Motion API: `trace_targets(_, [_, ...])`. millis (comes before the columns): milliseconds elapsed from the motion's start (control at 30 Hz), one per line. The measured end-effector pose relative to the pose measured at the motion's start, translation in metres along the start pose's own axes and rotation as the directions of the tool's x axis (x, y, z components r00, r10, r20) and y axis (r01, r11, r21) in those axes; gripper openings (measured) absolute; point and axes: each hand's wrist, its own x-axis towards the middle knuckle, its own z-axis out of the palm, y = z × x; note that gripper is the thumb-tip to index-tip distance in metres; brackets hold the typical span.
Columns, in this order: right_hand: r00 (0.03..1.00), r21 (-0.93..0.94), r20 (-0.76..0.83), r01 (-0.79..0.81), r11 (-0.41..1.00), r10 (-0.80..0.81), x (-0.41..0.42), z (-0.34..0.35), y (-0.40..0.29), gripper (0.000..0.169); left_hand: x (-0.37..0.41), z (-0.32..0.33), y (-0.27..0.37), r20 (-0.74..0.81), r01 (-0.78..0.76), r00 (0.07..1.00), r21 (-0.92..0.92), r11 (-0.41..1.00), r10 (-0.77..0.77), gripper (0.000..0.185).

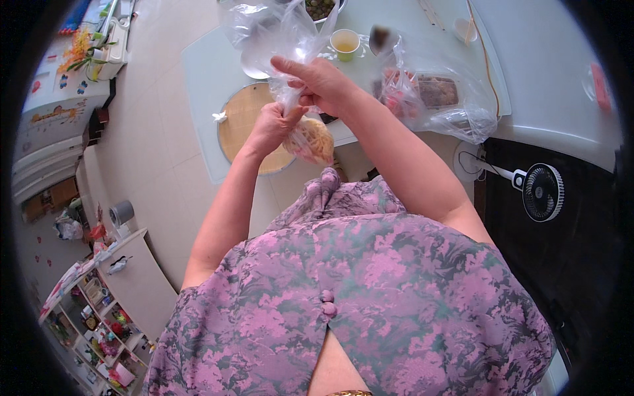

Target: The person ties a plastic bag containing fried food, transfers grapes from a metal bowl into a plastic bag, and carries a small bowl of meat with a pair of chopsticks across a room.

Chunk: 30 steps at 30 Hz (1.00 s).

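A clear plastic bag (309,141) with pale yellow, shredded-looking food in its bottom hangs at the table's edge. My left hand (275,126) is closed round the twisted neck of the bag, just above the food. Close beside it on the right, my right hand (319,81) grips the bag's neck a little higher, its thumb stretched out to the left. The loose upper part of the bag spreads away over the table. Below my left hand lies a round wooden board (240,126), partly covered by the hand and the bag.
A paper cup (345,44) with yellow liquid stands beyond my right hand. Farther right are a bag with red items (401,96) and a clear container of brown food (438,91). A white plate (252,67), a crumpled tissue (219,117) and a small fan (542,192) are also in view.
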Motion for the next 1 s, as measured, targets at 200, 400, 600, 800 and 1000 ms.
trace_targets(200, [0.991,-0.231,-0.059,0.103,0.967,-0.119,-0.016,-0.004,0.0,0.036,-0.01,0.007,0.007,-0.115,-0.237,0.94,0.453,0.86,0.32,0.02])
trace_targets(400, [0.982,-0.391,0.027,0.18,0.903,-0.184,-0.028,-0.017,0.025,0.023,-0.019,0.011,-0.01,-0.194,-0.253,0.842,0.682,0.686,0.504,0.02])
trace_targets(600, [0.92,-0.214,-0.185,0.305,0.928,-0.345,-0.033,-0.008,0.032,0.01,-0.014,0.015,-0.026,-0.339,-0.24,0.74,0.674,0.699,0.581,0.014])
trace_targets(800, [0.994,0.489,-0.068,0.104,0.866,-0.081,-0.063,0.018,0.064,0.015,0.001,0.018,0.0,-0.748,-0.498,0.611,-0.109,0.86,0.26,0.011])
trace_targets(1000, [0.962,0.794,0.182,-0.265,0.547,0.202,-0.045,0.008,0.078,0.021,-0.012,0.013,0.036,-0.716,-0.571,0.673,-0.342,0.746,0.187,0.011])
